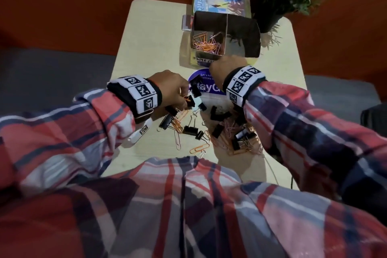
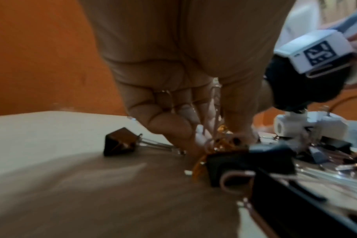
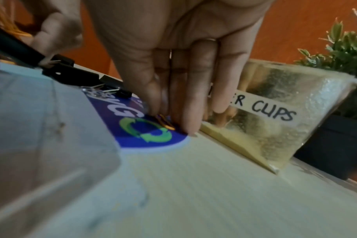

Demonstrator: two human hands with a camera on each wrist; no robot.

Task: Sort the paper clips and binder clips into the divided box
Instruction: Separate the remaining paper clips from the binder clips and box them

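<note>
The divided box (image 1: 249,33) stands at the table's far middle; its left compartment holds several orange and pink paper clips (image 1: 206,45). A label reading "CLIPS" shows on its front wall (image 3: 275,112). A mixed pile of black binder clips (image 1: 190,130) and paper clips (image 1: 230,132) lies near me. My left hand (image 1: 185,98) is at the pile's left edge, fingers curled, pinching a bunch of paper clips (image 2: 212,128). My right hand (image 1: 222,67) is just in front of the box. Its straight fingertips (image 3: 190,127) press on one orange paper clip (image 3: 166,123) on a blue sticker (image 3: 145,133).
A potted plant (image 1: 270,21) stands at the back right beside the box, and a magazine (image 1: 219,0) lies behind it. A small red item (image 1: 187,24) sits left of the box. One binder clip (image 2: 120,141) lies apart on the bare table.
</note>
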